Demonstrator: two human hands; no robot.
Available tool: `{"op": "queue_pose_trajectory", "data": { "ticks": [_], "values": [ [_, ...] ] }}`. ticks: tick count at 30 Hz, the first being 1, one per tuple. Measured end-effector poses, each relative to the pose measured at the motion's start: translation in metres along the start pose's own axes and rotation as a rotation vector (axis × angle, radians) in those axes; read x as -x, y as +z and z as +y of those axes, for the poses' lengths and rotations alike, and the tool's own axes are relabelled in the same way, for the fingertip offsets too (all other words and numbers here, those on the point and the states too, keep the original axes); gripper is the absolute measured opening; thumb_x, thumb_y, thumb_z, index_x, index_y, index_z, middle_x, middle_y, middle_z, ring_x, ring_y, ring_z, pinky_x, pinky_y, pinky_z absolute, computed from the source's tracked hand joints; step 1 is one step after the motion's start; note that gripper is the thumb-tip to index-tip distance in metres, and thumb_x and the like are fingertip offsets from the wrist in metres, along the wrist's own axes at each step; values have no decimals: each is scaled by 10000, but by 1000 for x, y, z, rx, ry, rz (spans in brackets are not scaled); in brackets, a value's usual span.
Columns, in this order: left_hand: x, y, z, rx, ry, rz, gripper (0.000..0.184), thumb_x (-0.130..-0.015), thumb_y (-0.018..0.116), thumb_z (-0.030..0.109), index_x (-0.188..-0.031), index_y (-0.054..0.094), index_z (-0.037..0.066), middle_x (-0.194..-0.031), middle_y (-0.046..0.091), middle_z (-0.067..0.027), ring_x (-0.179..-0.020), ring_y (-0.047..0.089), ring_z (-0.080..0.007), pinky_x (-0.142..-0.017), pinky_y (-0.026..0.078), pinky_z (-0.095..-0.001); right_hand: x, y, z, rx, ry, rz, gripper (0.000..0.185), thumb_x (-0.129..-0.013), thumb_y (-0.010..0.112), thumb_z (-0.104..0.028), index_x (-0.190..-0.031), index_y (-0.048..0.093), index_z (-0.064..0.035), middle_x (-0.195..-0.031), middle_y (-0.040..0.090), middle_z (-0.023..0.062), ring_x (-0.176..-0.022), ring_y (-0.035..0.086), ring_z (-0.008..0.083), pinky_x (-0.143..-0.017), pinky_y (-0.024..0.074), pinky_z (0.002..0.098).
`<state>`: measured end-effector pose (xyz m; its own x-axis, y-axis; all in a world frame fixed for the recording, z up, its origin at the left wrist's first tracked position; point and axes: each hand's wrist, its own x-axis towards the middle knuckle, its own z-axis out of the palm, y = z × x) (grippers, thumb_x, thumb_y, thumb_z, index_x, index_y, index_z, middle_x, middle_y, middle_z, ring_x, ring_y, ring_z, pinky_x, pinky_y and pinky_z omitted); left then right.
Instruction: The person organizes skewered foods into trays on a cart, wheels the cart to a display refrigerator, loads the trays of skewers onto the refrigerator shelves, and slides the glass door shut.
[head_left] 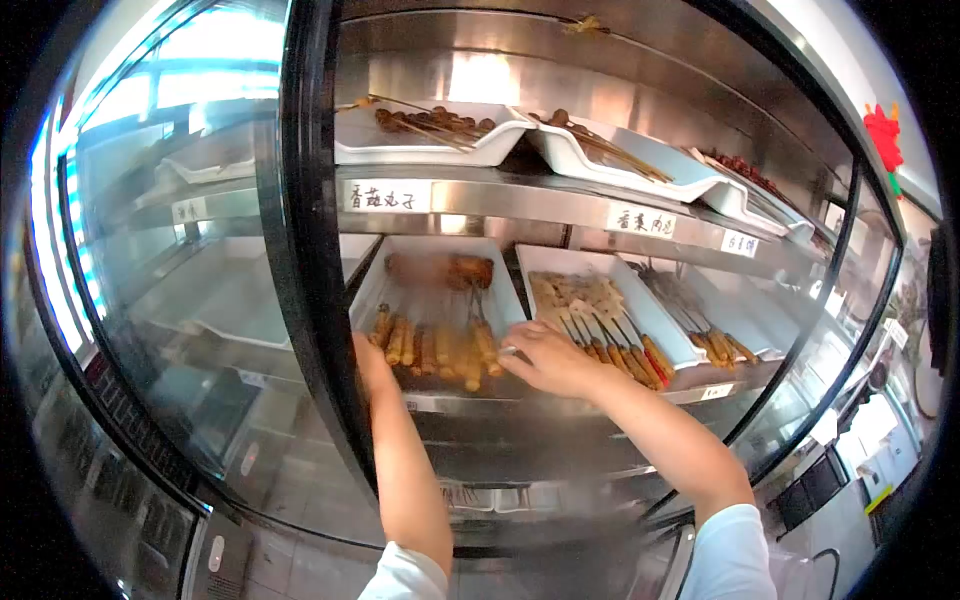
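Observation:
A white tray (pixel 508 292) on the middle shelf holds skewers with wooden handles (pixel 430 343). The handles point towards me, and browned meat (pixel 440 270) lies at the far end, blurred by haze. My right hand (pixel 545 358) is closed at the tray's right front edge, its fingers curled over the rim beside the outermost handles. My left hand (pixel 372 368) is at the tray's left front corner, close to the black door frame. Its fingers are mostly hidden there.
A black-framed glass door (pixel 305 220) stands to the left. Another white tray (pixel 650 310) of skewers sits to the right, with darker skewers (pixel 700 320) beyond. Trays on the upper shelf (pixel 500 190) hold more skewers. Handwritten labels (pixel 387 195) mark the shelf edge.

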<state>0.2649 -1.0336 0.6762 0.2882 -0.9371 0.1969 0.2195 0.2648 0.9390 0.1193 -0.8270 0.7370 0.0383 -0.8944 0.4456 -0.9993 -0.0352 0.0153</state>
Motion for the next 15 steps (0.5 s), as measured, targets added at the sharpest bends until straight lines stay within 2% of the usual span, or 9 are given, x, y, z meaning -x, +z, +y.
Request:
{"op": "queue_pose_trajectory", "data": {
  "ticks": [1,2,5,6,7,9,11,12,15],
  "values": [
    [-5,-1,-4,-11,-13,-14,536,-855,355,403,-1176,361,-27,-1155,434,-140,-933,460,-236,-788,363,-285,2,3,1,-80,12,-54,260,-816,447,-242,-967,528,-47,-1018,511,117,-1053,405,278,-970,219,447],
    [-22,2,-28,-64,8,-91,529,-851,365,404,-1181,368,-10,-1164,430,-139,-944,468,-232,-779,373,-275,4,10,4,-29,-69,96,148,-777,475,-127,-861,543,-25,-890,551,108,-923,486,268,-955,273,404],
    [-47,10,-49,-164,59,-237,516,-842,386,406,-1190,381,24,-1182,422,-138,-965,485,-226,-759,392,-256,4,12,-3,116,-90,184,116,-728,498,-74,-807,549,-6,-777,555,124,-866,506,264,-939,296,416],
    [-49,10,-46,-126,44,-104,513,-842,388,407,-1178,398,18,-1185,424,-144,-998,470,-229,-784,384,-270,5,11,-7,161,-128,228,112,-700,499,-58,-787,550,-10,-727,551,130,-827,515,252,-935,288,424],
    [-47,9,-45,-114,33,-39,512,-842,390,407,-1172,406,15,-1186,425,-146,-1014,463,-231,-797,380,-277,7,9,-10,157,-125,228,112,-700,499,-58,-787,550,-10,-727,551,130,-827,515,252,-935,288,424],
    [-24,2,-25,-95,23,40,510,-846,387,395,-1184,394,13,-1218,396,-147,-1070,421,-233,-848,350,-290,11,3,-19,226,-39,70,105,-711,492,-55,-782,560,-19,-736,554,120,-830,518,236,-935,272,435],
    [11,-8,17,-106,13,48,509,-851,384,382,-1202,374,14,-1249,366,-145,-1110,387,-233,-886,323,-296,12,6,-18,246,-32,99,121,-718,499,-71,-812,560,-27,-737,556,116,-830,516,231,-934,265,440],
    [29,-14,45,56,-29,5,512,-860,369,367,-1237,319,24,-1284,311,-138,-1151,334,-233,-924,272,-304,13,9,-17,272,-27,132,140,-724,506,-87,-842,559,-34,-737,558,113,-829,514,226,-932,258,445],
    [27,-14,35,192,-106,-52,524,-877,341,336,-1284,222,28,-1338,208,-127,-1214,236,-235,-979,182,-322,15,4,-22,139,97,100,232,-722,539,-123,-942,543,-51,-825,569,101,-883,505,224,-930,254,454]
  ]
}}
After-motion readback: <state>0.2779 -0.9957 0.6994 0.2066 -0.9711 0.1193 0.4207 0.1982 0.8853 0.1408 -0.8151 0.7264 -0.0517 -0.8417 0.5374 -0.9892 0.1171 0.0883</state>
